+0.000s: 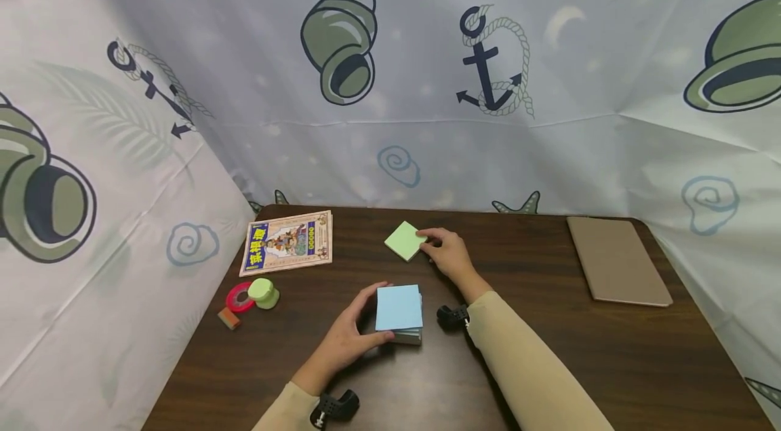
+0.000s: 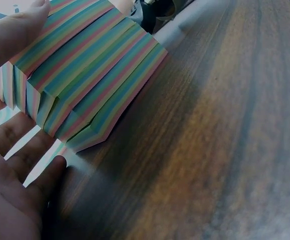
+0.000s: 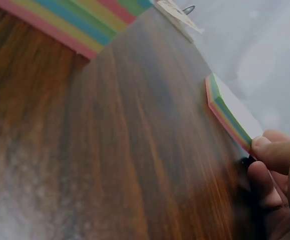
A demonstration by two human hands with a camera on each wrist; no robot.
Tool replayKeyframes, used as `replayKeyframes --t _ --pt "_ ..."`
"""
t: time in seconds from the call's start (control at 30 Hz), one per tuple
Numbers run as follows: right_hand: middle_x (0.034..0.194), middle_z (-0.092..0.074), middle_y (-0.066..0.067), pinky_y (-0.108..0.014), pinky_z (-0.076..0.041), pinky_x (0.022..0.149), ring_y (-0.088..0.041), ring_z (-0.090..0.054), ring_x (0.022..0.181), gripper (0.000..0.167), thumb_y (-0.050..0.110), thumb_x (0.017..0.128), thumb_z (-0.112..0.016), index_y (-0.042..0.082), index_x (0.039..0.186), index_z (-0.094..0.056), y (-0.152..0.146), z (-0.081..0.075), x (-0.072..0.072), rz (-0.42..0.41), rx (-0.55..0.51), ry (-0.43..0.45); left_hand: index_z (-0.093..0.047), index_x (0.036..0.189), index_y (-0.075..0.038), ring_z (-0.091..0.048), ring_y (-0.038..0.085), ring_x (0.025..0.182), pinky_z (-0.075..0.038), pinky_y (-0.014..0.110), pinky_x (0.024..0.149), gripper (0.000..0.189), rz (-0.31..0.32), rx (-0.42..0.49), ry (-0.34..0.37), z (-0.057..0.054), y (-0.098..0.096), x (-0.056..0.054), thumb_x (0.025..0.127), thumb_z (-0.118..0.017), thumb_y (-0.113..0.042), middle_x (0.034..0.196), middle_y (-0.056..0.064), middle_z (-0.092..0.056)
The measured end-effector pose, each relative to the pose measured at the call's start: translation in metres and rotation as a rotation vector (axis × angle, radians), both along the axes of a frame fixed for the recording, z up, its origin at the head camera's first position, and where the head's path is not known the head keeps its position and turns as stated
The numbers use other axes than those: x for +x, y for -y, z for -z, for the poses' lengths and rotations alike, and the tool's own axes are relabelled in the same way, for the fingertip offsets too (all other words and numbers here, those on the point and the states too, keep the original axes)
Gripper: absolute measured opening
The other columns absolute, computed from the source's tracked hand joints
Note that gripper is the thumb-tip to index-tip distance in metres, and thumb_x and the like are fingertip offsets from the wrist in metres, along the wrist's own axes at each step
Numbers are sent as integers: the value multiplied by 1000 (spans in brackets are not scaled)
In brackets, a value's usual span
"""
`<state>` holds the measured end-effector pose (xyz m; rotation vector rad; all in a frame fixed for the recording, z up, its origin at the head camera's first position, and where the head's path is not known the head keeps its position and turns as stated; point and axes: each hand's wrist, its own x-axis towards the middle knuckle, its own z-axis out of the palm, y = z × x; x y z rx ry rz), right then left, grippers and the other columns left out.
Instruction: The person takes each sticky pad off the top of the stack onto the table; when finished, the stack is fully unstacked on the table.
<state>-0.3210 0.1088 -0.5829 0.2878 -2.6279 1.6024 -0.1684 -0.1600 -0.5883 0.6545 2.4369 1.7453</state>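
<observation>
A tall stack of sticky note pads (image 1: 399, 308) with a light blue top sheet stands near the middle of the table. My left hand (image 1: 349, 339) grips it from the left, thumb on the near side and fingers round the far side. In the left wrist view, the stack (image 2: 87, 70) shows uneven layers striped in pink, yellow, green and blue. Farther back, my right hand (image 1: 453, 260) pinches the right corner of a thin light green sticky note pad (image 1: 403, 241). The right wrist view shows that pad's striped edge (image 3: 226, 117) between thumb and fingers.
Printed booklets (image 1: 288, 242) lie at the back left of the dark wooden table (image 1: 518, 261). Nearer are a red ring-shaped roll (image 1: 236, 297), a light green rounded object (image 1: 264, 294) and a small orange block (image 1: 228, 319). A brown notebook (image 1: 617, 261) lies at right. Patterned curtains surround the table.
</observation>
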Motion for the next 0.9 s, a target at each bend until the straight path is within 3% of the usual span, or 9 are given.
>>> replayKeyframes --t 0.3,0.57,0.77,0.9 --pt "131 -68 -12 -33 -63 72 -24 -69 88 25 15 108 -71 14 131 -78 -4 -1 2 -14 -21 3 -43 166 -19 -46 13 155 -32 35 129 92 -10 -24 -5 -3 -2 0 89 -93 -32 167 -2 -53" --pt "132 -67 -14 -30 -64 76 -26 -73 90 26 15 108 -69 11 133 -77 -2 3 7 -26 -97 38 -44 166 -24 -47 12 154 -30 21 125 91 -19 -34 -9 4 2 3 89 -93 -33 167 -2 -53" --pt "134 -64 -18 -30 -64 78 -30 -70 108 28 10 107 -70 3 134 -75 -4 6 12 -19 -226 -28 -44 166 -22 -45 12 155 -29 21 125 92 -16 -21 1 1 3 1 89 -93 -32 167 -5 -52" --pt "132 -64 -27 -27 -62 78 -35 -68 108 28 7 107 -69 -4 133 -72 -11 4 20 -8 -405 -47 -43 166 -19 -45 13 155 -30 22 126 92 -5 -17 -9 1 1 0 90 -93 -30 167 -4 -52"
